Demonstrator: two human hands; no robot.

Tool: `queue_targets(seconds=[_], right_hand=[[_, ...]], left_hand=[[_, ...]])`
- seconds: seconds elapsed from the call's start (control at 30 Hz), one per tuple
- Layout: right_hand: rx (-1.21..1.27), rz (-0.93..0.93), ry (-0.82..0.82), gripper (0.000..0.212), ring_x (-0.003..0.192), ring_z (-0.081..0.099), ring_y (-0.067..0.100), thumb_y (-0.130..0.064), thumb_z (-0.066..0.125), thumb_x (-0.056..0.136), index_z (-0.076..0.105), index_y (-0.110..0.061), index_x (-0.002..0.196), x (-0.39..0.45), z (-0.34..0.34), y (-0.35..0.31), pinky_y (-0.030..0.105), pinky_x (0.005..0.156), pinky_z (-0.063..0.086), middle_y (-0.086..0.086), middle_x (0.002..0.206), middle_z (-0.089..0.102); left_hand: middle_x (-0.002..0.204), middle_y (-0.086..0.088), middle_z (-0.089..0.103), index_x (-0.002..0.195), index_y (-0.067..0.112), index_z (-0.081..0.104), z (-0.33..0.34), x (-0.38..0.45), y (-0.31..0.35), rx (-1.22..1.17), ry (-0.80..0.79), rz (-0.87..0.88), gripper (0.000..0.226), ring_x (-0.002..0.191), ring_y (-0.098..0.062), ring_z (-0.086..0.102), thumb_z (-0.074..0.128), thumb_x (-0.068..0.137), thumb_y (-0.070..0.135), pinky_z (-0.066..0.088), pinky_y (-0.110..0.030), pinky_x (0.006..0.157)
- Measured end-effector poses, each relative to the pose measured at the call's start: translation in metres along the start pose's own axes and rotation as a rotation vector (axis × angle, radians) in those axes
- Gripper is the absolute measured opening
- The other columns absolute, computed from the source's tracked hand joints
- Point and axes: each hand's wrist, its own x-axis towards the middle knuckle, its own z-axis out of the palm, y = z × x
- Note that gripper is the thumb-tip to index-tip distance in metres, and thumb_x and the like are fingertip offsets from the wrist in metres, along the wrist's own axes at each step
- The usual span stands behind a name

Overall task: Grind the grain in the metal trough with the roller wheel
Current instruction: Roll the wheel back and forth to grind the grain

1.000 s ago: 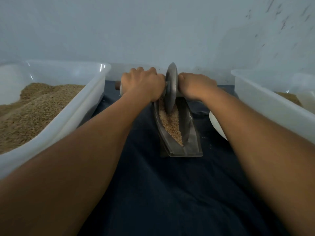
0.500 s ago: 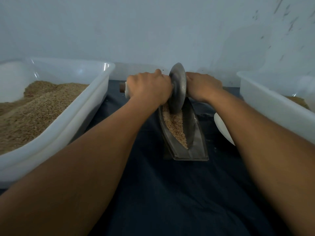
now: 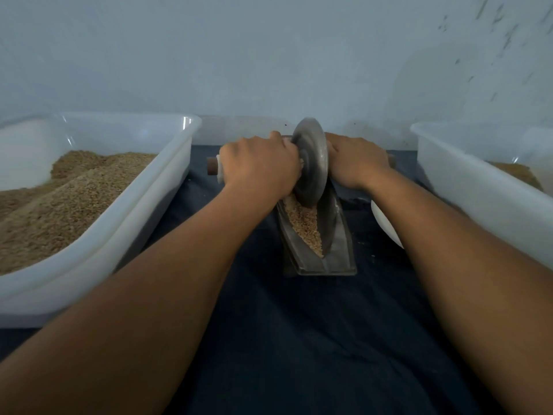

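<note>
Pale wall (image 3: 269, 55) fills the upper half of the view, with dark scuff marks at upper right. Dark blue cloth (image 3: 299, 339) covers the work surface.

Left plastic bin (image 3: 167, 187): translucent white, holds a heaped mound of brown grain, its right wall well apart from the trough. Right plastic bin (image 3: 466, 199): same type, a small patch of grain visible inside near the frame edge. 2 bins in total, 1 on each side.

Both forearms reach forward from the bottom corners.

Metal trough (image 3: 338, 247): narrow, boat-shaped, lying lengthwise on the cloth at centre, flat near end toward the camera. Grain (image 3: 305, 223) lies along its channel, visible from the wheel down to the near end.

Roller wheel (image 3: 311, 163): grey metal disc, upright, slightly tilted, lower rim seated in the trough's far part and touching the grain.

Left hand (image 3: 260, 166): fingers curled over the handle (image 3: 213, 165) just beside the wheel's left face; brown handle tip sticks out past the knuckles. Right hand (image 3: 356, 160): curled around the handle on the wheel's right side, tip just visible.

White rounded object (image 3: 384, 223): partly hidden behind the right forearm, between trough and right bin; cannot tell what it is.
</note>
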Motion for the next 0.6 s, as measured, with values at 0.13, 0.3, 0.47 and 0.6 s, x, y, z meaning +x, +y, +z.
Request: queue_targets(seconds=[0.13,0.3,0.47,0.6], right_hand=[[-0.051,0.021,0.059,0.045,0.082,0.049,0.027,-0.042,0.016,0.105,0.058,-0.028,0.113,-0.014,-0.002,-0.009,0.038,0.065,0.029,0.008,0.108,0.067],[-0.12,0.056,0.079,0.048,0.078,0.048,0.027,-0.043,0.012,0.103,0.056,-0.025,0.107,-0.031,-0.007,-0.017,0.041,0.071,0.032,0.007,0.096,0.064],[-0.14,0.044,0.105,0.048,0.078,0.047,0.027,-0.044,0.012,0.104,0.055,-0.024,0.106,-0.052,-0.012,-0.024,0.044,0.075,0.034,0.001,0.086,0.052],[-0.154,0.021,0.11,0.049,0.079,0.053,0.029,-0.045,0.01,0.104,0.055,-0.024,0.104,-0.065,-0.017,-0.026,0.045,0.077,0.037,0.002,0.089,0.059]], left_hand=[[0.067,-0.005,0.04,0.093,0.021,0.04,0.003,-0.005,-0.007,-0.039,0.008,0.029,0.034,0.067,-0.029,0.046,0.015,0.102,0.042,0.039,-0.041,0.066],[0.065,-0.003,0.039,0.094,0.024,0.04,-0.002,-0.013,-0.013,-0.086,0.005,0.064,0.035,0.058,-0.023,0.039,0.012,0.101,0.043,0.034,-0.039,0.064],[0.072,-0.002,0.045,0.091,0.025,0.045,-0.009,-0.023,-0.017,-0.119,0.002,0.06,0.038,0.069,-0.027,0.046,0.015,0.099,0.046,0.033,-0.038,0.064],[0.069,-0.002,0.046,0.085,0.023,0.051,-0.014,-0.032,-0.018,-0.112,-0.005,0.039,0.047,0.064,-0.024,0.045,0.013,0.097,0.05,0.034,-0.037,0.061]])
